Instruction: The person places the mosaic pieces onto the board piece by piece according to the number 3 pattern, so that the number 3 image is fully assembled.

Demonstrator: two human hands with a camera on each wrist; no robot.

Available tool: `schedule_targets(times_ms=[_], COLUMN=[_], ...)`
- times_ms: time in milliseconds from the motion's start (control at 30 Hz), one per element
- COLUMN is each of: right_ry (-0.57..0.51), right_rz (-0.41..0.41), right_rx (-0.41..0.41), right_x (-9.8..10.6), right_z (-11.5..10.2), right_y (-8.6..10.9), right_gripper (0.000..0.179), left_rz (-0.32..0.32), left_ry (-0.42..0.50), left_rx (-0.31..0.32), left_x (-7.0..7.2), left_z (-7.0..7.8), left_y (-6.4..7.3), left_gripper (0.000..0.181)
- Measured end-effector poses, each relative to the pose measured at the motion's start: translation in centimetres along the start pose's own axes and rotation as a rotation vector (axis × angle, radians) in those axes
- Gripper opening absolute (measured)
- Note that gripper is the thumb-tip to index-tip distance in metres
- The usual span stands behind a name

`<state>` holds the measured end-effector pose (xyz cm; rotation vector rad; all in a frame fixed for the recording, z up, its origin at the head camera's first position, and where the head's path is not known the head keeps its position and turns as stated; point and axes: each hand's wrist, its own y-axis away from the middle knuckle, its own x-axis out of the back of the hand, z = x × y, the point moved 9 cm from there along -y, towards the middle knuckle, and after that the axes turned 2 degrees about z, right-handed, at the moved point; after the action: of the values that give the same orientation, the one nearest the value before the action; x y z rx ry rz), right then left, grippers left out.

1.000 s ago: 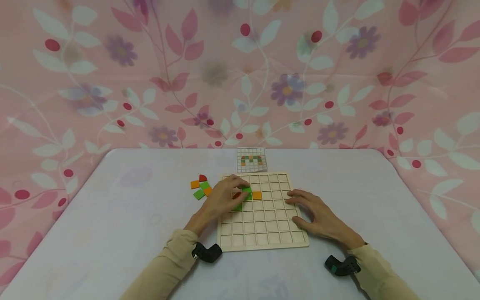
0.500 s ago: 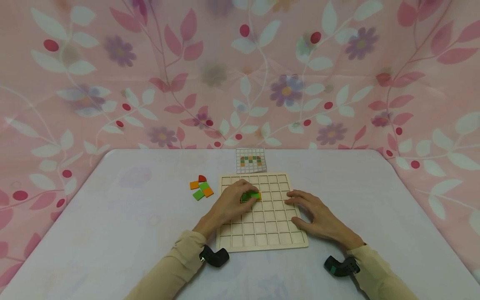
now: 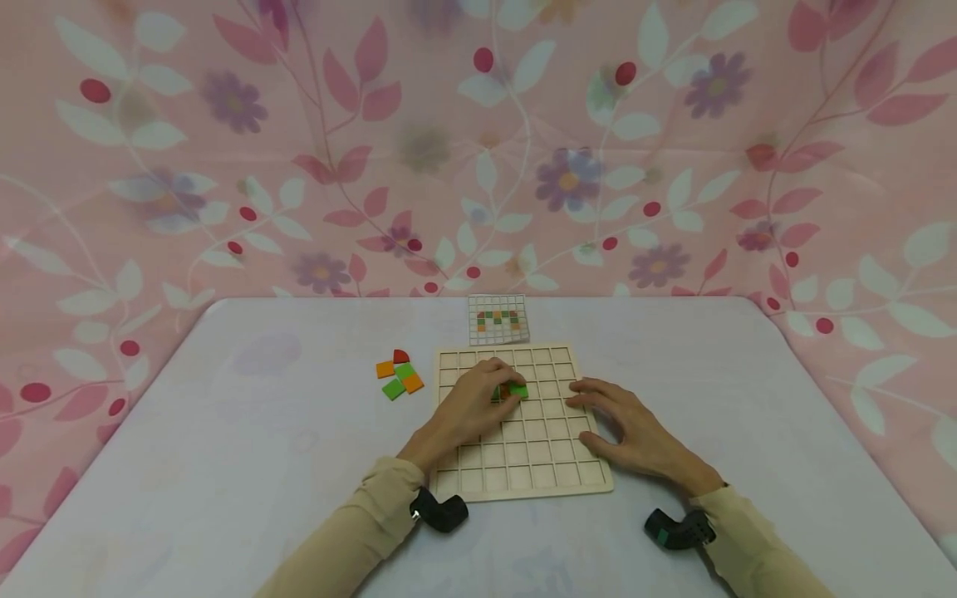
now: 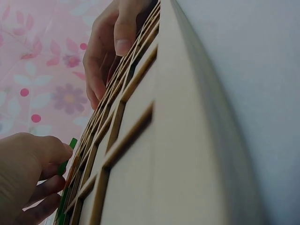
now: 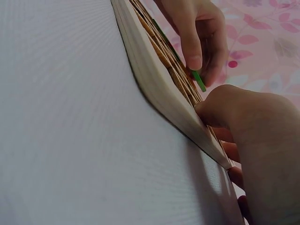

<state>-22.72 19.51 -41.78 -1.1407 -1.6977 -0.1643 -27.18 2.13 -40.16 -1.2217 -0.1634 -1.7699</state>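
In the head view my left hand (image 3: 474, 403) is over the wooden grid board (image 3: 531, 477), pinching a green square tile (image 3: 520, 390) between thumb and fingers. The tile (image 4: 73, 143) stands tilted at the fingertips in the left wrist view, close over the grid; the right wrist view also shows the green tile (image 5: 198, 80). Part of an orange tile (image 3: 505, 392) and another green tile (image 3: 495, 394) show between the fingers; other tiles in that row are hidden under the hand. My right hand (image 3: 635, 428) rests on the board's right edge, thumb and fingers spread apart.
Left of the board lie several loose tiles, among them a red quarter-round tile (image 3: 401, 356), an orange square (image 3: 385, 370) and a green square (image 3: 393, 389). A pattern card (image 3: 497, 334) with a printed coloured grid lies behind the board on the white tabletop (image 3: 284, 465).
My left hand has moved right along the row with the green tile, from beside the orange tile to just past it. The right hand stays at the board's edge.
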Motion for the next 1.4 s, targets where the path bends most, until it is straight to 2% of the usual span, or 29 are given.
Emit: schedule_targets(times_ms=[600,933,1400], right_ry=[-0.005,0.004,0.002], right_rz=[-0.016,-0.025,-0.016], right_rx=[-0.026,-0.027,-0.023], right_x=[0.0,-0.3,-0.2], right_z=[0.1,0.3,0.3], right_y=[0.0,0.0,0.0], right_gripper=[0.042,0.042,0.042], left_rz=[0.001,-0.03,-0.027], left_ry=[-0.069,-0.081,-0.085], left_rx=[-0.022,0.007,0.016], left_x=[-0.9,-1.5,-1.6], left_z=[0.6,0.7,0.8], left_y=[-0.7,-0.9,-1.1], left_gripper=[0.015,0.017,0.017])
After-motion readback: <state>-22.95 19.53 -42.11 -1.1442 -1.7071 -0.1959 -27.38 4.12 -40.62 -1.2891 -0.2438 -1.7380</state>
